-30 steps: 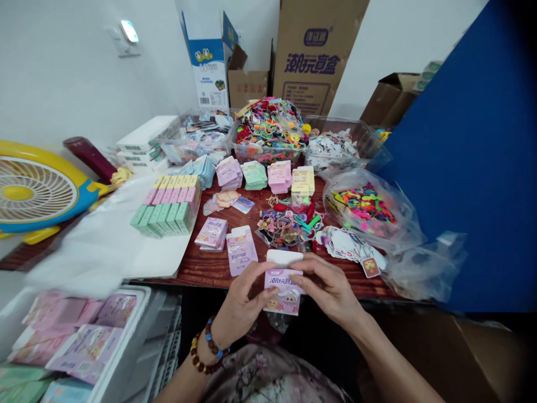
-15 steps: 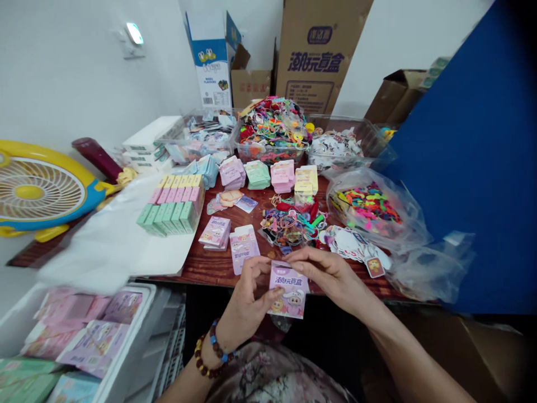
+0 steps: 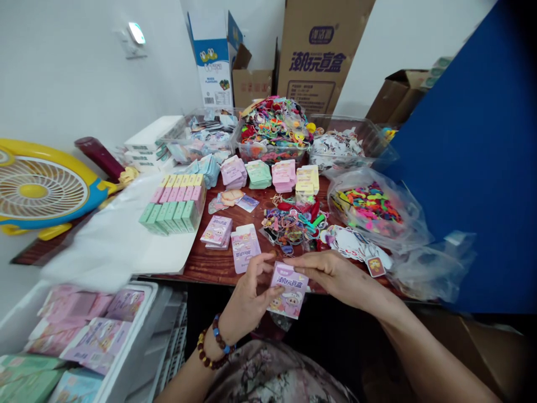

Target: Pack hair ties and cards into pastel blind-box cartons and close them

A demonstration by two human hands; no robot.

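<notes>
A small purple box (image 3: 288, 292) with printed cartoon figures is held over the table's front edge. My left hand (image 3: 250, 294) grips it from the left, thumb across its front. At its top edge, the fingers of my right hand (image 3: 325, 274) press together on the box. Just beyond my left hand lies a flat purple box (image 3: 245, 248) with its flap out. Further left is a short stack of purple boxes (image 3: 217, 231). A tangle of coloured cords and trinkets (image 3: 289, 226) lies beyond my hands, with white die-cut cards (image 3: 350, 243) to its right.
Folded boxes in several colours (image 3: 284, 176) stand in a row, with filled clear tubs (image 3: 272, 151) behind. Green, pink and yellow boxes (image 3: 172, 215) stand on a white sheet at left, near a yellow fan (image 3: 39, 190). A foam crate (image 3: 126, 336) is at lower left.
My right hand has flattened over the top of the purple box, and the box top now looks closed. The view has shifted very slightly.
</notes>
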